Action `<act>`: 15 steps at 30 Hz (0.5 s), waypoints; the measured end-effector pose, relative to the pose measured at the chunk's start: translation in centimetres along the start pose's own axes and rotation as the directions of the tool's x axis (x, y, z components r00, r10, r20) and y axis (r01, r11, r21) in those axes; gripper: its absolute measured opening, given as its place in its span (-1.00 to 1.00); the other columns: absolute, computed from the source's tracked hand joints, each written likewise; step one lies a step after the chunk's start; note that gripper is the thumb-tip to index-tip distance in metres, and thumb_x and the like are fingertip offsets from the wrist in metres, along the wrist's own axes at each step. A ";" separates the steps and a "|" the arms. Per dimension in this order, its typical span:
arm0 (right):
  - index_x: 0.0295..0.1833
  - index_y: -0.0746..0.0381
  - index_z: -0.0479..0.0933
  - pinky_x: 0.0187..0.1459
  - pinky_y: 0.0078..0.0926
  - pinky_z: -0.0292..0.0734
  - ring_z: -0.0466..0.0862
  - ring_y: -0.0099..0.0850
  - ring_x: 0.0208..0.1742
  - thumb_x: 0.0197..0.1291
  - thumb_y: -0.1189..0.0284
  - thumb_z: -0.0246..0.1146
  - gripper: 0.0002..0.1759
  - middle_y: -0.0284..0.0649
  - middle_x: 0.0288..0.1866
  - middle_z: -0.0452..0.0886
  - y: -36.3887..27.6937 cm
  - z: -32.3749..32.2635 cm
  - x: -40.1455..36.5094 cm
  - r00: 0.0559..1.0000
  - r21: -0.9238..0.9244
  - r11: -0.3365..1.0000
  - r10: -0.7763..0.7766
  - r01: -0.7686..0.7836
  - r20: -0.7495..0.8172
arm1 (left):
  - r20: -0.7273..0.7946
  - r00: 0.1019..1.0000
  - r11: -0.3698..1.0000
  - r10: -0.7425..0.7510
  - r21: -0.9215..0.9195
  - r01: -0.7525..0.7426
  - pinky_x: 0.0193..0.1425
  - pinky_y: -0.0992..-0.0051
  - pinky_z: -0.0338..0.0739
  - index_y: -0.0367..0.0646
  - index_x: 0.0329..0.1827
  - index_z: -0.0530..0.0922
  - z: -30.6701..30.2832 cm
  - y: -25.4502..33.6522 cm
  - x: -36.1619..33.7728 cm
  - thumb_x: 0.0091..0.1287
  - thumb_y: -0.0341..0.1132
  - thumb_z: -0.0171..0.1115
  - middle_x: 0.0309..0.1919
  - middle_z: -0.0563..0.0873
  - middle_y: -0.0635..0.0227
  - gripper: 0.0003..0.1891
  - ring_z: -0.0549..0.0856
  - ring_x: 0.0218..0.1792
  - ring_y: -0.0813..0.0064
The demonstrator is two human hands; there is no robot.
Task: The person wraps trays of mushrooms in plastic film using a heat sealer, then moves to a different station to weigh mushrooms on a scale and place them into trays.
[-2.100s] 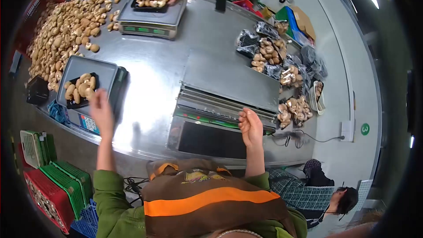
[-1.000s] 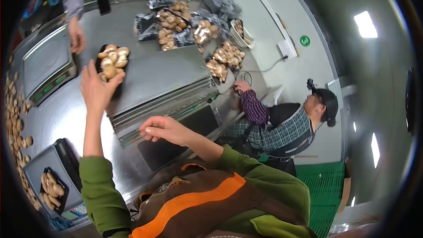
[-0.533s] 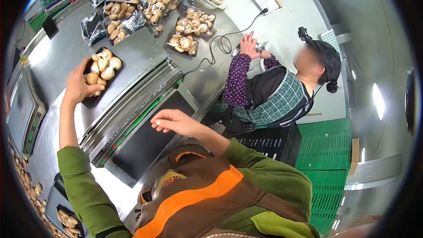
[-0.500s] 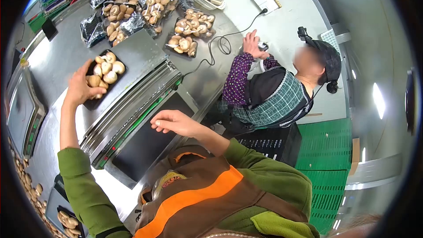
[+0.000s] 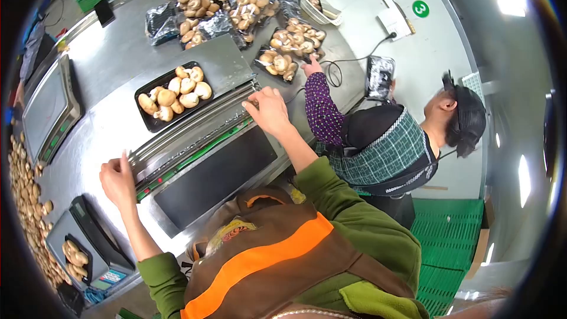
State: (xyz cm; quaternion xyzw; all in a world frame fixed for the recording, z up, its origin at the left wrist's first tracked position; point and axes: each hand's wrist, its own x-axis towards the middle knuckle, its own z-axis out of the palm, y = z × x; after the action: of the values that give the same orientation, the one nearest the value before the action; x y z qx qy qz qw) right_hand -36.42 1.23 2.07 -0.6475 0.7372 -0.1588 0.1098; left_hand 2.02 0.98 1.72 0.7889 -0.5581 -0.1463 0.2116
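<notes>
A black tray of brown mushrooms lies on the metal plate behind the wrapping machine, with neither hand touching it. At the machine's left end is my left hand, its thumb and fingers drawn together by the roller edge. My right hand is at the opposite end, fingertips bent together against the rail. Any clear film between my fingers is too faint to make out. In front of the rollers is a dark flat pad.
Wrapped mushroom trays crowd the back of the table. At right, a co-worker reaches to a tray and holds a wrapped pack. A scale carries a mushroom tray at lower left, near loose mushrooms. A black cable crosses the table.
My left hand has let go of the mushroom tray and come down to the machine's left end. My right hand has moved forward to its right end. The co-worker has reached toward the trays.
</notes>
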 end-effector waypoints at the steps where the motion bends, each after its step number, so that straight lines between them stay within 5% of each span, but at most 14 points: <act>1: -0.21 0.22 0.65 0.01 -0.26 0.44 0.51 -0.19 0.01 0.14 0.13 0.27 -0.65 -0.11 -0.12 0.55 -0.7 0.2 0.5 1.000 -0.162 0.987 -0.010 0.012 0.013 | -0.026 0.998 0.995 0.063 0.081 -0.061 -0.10 0.24 0.49 -0.26 -0.49 0.70 1.0 -0.9 -1.2 0.21 0.00 0.29 -0.41 0.65 0.07 -0.58 0.62 -0.30 0.12; 3: -0.28 0.19 0.68 -0.06 -0.24 0.47 0.55 -0.19 -0.12 0.11 0.07 0.28 -0.62 -0.14 -0.27 0.58 -1.5 1.6 1.2 0.993 -0.210 0.973 -0.111 0.099 -0.045 | 0.039 0.993 0.972 0.108 0.206 -0.114 -0.11 0.18 0.49 -0.27 -0.54 0.69 0.9 1.3 -2.8 0.19 0.01 0.30 -0.43 0.66 0.04 -0.56 0.62 -0.30 0.08; 5: -0.37 0.17 0.68 -0.17 -0.18 0.48 0.56 -0.16 -0.35 0.08 0.08 0.31 -0.65 -0.18 -0.48 0.56 -1.7 3.3 2.5 0.985 -0.017 0.997 -0.067 0.071 0.161 | -0.017 0.989 0.966 0.149 0.217 -0.142 -0.16 0.20 0.49 -0.29 -0.51 0.68 1.3 1.8 -3.1 0.18 0.00 0.31 -0.51 0.65 0.06 -0.56 0.63 -0.35 0.09; 6: -0.37 0.16 0.63 -0.44 -0.31 0.47 0.44 -0.34 -0.61 0.10 0.10 0.32 -0.67 -0.30 -0.67 0.43 -1.8 3.9 2.4 0.985 0.069 0.998 -0.003 -0.009 0.172 | 0.016 0.997 0.997 0.077 0.029 -0.078 -0.18 0.22 0.48 -0.30 -0.51 0.66 2.2 1.0 -2.8 0.19 -0.03 0.31 -0.56 0.62 0.09 -0.58 0.60 -0.40 0.10; 7: -0.37 0.16 0.63 -0.44 -0.31 0.47 0.44 -0.34 -0.61 0.10 0.10 0.32 -0.67 -0.30 -0.67 0.43 -1.6 3.5 2.1 0.985 0.057 0.998 -0.022 0.013 0.169 | 0.059 0.998 0.987 0.015 -0.163 -0.006 -0.20 0.25 0.47 -0.30 -0.51 0.64 2.9 0.7 -2.6 0.19 -0.05 0.31 -0.61 0.60 0.12 -0.59 0.57 -0.46 0.10; 8: -0.39 0.17 0.57 -0.55 -0.46 0.39 0.38 -0.46 -0.64 0.15 0.13 0.30 -0.68 -0.36 -0.66 0.40 -1.3 2.9 2.1 0.946 0.453 0.854 0.123 -0.256 0.301 | 0.124 0.992 0.953 -0.003 -0.301 0.040 -0.29 0.31 0.43 -0.34 -0.57 0.53 2.3 0.8 -2.4 0.20 -0.13 0.31 -0.71 0.47 0.24 -0.60 0.47 -0.59 0.21; 9: -0.41 0.17 0.51 -0.65 -0.60 0.30 0.33 -0.57 -0.66 0.19 0.15 0.28 -0.69 -0.42 -0.65 0.36 -1.1 2.2 2.2 0.860 0.706 0.504 0.178 -0.497 0.478 | 0.145 0.989 0.887 0.040 -0.460 0.032 -0.53 0.45 0.30 -0.23 -0.63 0.39 2.8 -0.9 -2.1 0.25 -0.18 0.28 -0.74 0.36 0.40 -0.60 0.35 -0.68 0.49; 10: -0.43 0.15 0.45 -0.69 -0.70 0.19 0.26 -0.65 -0.67 0.23 0.19 0.24 -0.70 -0.47 -0.64 0.30 -0.7 2.1 1.7 0.815 0.778 0.245 0.150 -0.579 0.560 | 0.374 0.925 0.702 -0.064 -0.642 0.308 -0.61 0.53 0.17 -0.15 -0.62 0.36 1.7 -0.5 -2.4 0.28 -0.18 0.26 -0.74 0.32 0.47 -0.61 0.30 -0.69 0.61; 12: -0.48 0.11 0.36 -0.73 -0.82 0.06 0.17 -0.73 -0.68 0.30 0.25 0.17 -0.69 -0.51 -0.64 0.21 -0.3 2.7 0.4 0.656 0.620 -0.278 -0.053 -0.734 0.753 | 0.719 0.694 0.181 -0.020 -0.680 0.710 -0.73 0.71 -0.10 0.02 -0.56 0.30 0.9 -0.5 -3.2 0.35 -0.17 0.20 -0.70 0.28 0.61 -0.66 0.18 -0.72 0.79; 13: -0.51 0.10 0.32 -0.73 -0.84 0.04 0.15 -0.73 -0.69 0.32 0.28 0.14 -0.68 -0.51 -0.64 0.18 -0.9 3.1 0.0 0.539 0.386 -0.480 -0.233 -0.787 0.810 | 0.873 0.487 -0.046 0.004 -0.486 0.873 -0.75 0.70 -0.05 0.01 -0.57 0.25 1.3 -0.3 -3.0 0.36 -0.15 0.16 -0.69 0.26 0.61 -0.63 0.17 -0.73 0.76; 15: -0.49 0.11 0.34 -0.74 -0.76 0.08 0.15 -0.69 -0.69 0.33 0.30 0.09 -0.70 -0.52 -0.67 0.16 -1.0 3.1 0.4 0.467 0.230 -0.548 -0.343 -0.804 0.815 | 0.893 0.358 -0.249 0.272 -0.294 0.923 -0.78 0.70 0.00 0.01 -0.56 0.26 2.4 -0.9 -2.3 0.41 -0.18 0.08 -0.68 0.28 0.59 -0.65 0.18 -0.74 0.74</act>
State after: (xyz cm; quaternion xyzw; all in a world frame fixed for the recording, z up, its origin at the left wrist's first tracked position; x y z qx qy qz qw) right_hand -34.40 0.48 -0.44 0.1021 0.3029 -0.3642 0.8747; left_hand 0.89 3.01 -0.82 0.3425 0.0598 -0.8698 0.3500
